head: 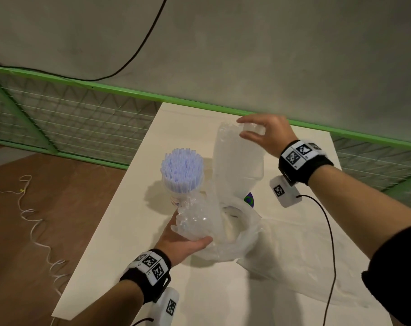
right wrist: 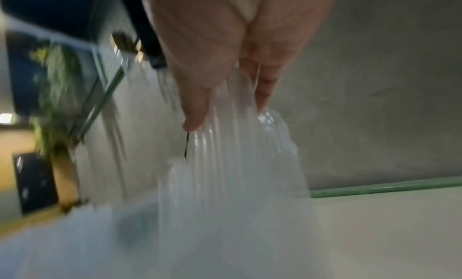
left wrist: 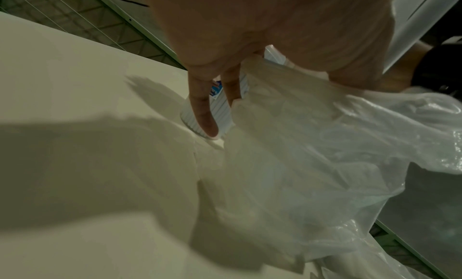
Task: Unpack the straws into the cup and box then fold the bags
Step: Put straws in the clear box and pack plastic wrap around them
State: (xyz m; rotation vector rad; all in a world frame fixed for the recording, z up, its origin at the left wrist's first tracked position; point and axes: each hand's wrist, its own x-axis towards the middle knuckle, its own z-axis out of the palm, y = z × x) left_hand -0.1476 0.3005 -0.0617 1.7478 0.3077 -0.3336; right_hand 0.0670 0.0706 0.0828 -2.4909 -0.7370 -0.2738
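Left hand [head: 184, 241]: lower centre of the head view, palm up, fingers curled round crumpled plastic.
Right hand [head: 262, 134]: upper right of centre, raised, thumb and fingers pinching plastic.
Wrists: black bands.

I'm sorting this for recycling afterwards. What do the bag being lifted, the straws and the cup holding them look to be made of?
Bag: thin clear plastic film, glossy; it crinkles and shows highlights where the right hand pinches it.
Straws: pale, slightly translucent tubes, probably plastic, though paper cannot be ruled out.
Cup: white ribbed wall with a printed patch, likely paper or thin plastic; unclear which.
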